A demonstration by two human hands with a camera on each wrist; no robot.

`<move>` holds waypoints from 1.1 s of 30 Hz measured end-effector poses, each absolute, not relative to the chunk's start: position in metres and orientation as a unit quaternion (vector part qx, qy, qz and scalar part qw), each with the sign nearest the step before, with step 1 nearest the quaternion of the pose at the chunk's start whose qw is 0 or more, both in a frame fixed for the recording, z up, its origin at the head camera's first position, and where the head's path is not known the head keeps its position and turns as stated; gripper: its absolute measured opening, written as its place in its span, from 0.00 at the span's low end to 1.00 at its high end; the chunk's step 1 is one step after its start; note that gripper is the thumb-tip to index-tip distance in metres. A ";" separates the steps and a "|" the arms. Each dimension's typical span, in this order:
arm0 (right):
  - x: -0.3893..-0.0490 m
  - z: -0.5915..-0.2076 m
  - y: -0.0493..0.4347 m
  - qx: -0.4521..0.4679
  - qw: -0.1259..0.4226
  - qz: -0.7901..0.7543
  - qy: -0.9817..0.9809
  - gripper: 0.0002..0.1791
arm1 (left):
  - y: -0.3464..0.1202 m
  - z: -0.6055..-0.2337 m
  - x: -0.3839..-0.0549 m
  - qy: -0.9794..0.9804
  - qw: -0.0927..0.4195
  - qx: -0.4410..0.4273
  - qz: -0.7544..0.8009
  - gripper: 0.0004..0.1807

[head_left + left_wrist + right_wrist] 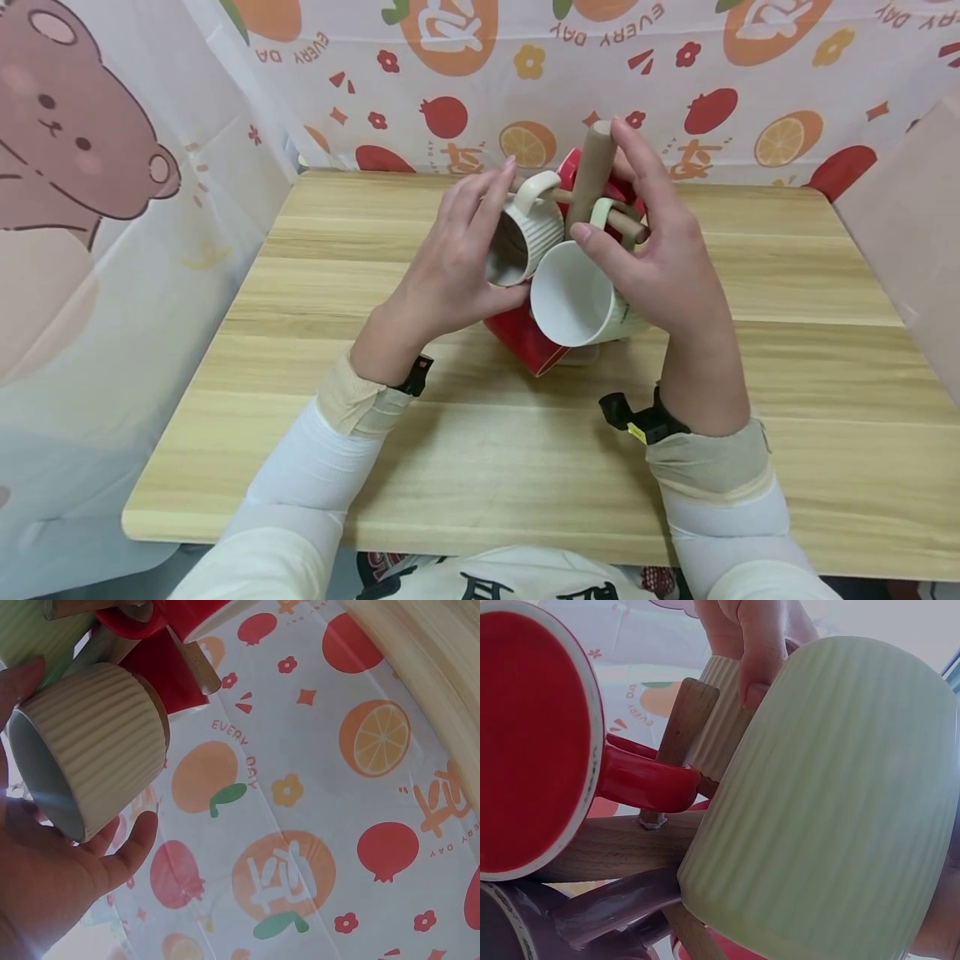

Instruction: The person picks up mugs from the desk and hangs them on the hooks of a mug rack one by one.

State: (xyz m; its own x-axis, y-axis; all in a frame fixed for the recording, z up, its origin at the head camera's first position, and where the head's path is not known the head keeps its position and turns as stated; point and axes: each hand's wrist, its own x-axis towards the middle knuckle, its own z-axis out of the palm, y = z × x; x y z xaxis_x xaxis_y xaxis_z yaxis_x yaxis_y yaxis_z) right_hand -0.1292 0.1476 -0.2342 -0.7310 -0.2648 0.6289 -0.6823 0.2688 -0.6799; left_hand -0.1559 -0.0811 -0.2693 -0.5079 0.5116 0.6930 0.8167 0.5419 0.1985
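Observation:
A wooden mug rack (592,171) stands tilted in the head view, with several mugs on its pegs. My left hand (457,250) cups a cream ribbed mug (97,742), the thumb at its rim and some fingertips apart from its side. That mug's handle is by a peg. My right hand (667,242) is at the post, the index finger along its top and the thumb over the peg beside a light green mug (832,795); its other fingers are mostly hidden. The green mug's white inside faces me, its handle at the peg.
Behind the rack is a red mug (536,742), with a dark purple mug (592,915) below it in the right wrist view. A red box-like thing (528,337) lies under the mugs on the wooden table (480,467). A fruit-print cloth (360,92) hangs behind.

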 end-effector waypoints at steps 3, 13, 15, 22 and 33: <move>-0.129 -0.234 0.147 0.306 0.198 0.523 -0.770 0.43 | -0.081 -0.269 -0.156 -0.828 0.293 -0.402 -0.260 0.57; -0.131 -0.236 0.152 0.316 0.212 0.513 -0.770 0.42 | -0.079 -0.268 -0.158 -0.823 0.300 -0.408 -0.256 0.57; -0.131 -0.236 0.153 0.317 0.212 0.514 -0.768 0.41 | -0.079 -0.268 -0.157 -0.823 0.300 -0.409 -0.255 0.57; -0.131 -0.237 0.154 0.317 0.213 0.515 -0.767 0.41 | -0.078 -0.268 -0.157 -0.827 0.293 -0.407 -0.254 0.57; -0.131 -0.236 0.153 0.322 0.210 0.507 -0.772 0.42 | -0.079 -0.270 -0.156 -0.832 0.293 -0.397 -0.253 0.57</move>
State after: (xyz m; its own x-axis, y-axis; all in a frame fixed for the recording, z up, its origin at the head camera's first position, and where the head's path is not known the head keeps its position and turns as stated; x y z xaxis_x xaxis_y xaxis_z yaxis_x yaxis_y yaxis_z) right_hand -0.1314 0.1529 -0.2359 -0.7051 -0.2842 0.6496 -0.7091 0.2795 -0.6474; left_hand -0.1556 -0.0788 -0.2696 -0.5134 0.5128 0.6881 0.8091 0.5565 0.1889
